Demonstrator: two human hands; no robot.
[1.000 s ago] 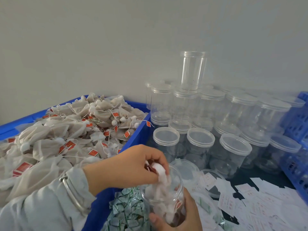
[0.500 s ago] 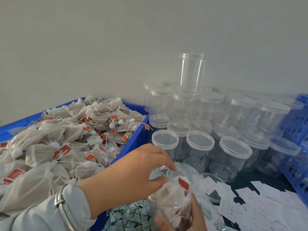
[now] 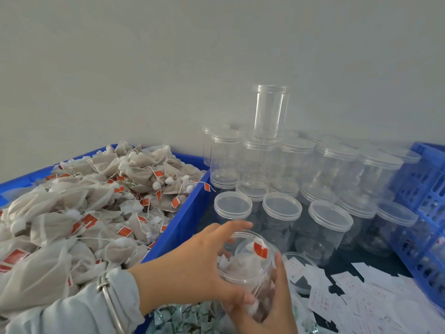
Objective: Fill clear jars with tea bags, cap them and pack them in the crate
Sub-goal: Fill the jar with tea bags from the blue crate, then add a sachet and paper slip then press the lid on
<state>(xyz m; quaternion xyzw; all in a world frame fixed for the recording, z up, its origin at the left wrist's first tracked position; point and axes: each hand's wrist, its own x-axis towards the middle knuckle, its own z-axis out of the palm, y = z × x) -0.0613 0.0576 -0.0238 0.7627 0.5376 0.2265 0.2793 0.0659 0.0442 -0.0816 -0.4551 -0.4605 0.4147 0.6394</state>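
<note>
I have the open jar (image 3: pixel 250 268) low in the near middle of the scene, tilted with its mouth toward the far side, and it is packed with tea bags. My right hand (image 3: pixel 267 307) cups it from below, fingers curled round the wall, thumb up the right side. My left hand (image 3: pixel 192 261) lies against the jar's left side, fingers loosely spread past the rim; I cannot tell whether it is gripping the jar or just touching it. One red tag (image 3: pixel 260 249) sticks up out of the mouth.

I judge the filling nearly done and capping next. The risk I see is that tag: if it sits over the rim when a lid goes on, the lid may seat crooked or trap the string. The tilt is another worry, since loose bags near the mouth could spill onto the paper slips (image 3: pixel 361 295) at the near right. The capped empty jars (image 3: pixel 281 208) stand stacked just beyond, so a careless reach for a lid could topple the tall jar (image 3: pixel 269 112) on top. The blue bin (image 3: pixel 185 218) of tea bags (image 3: pixel 96 208) sits to the left
</note>
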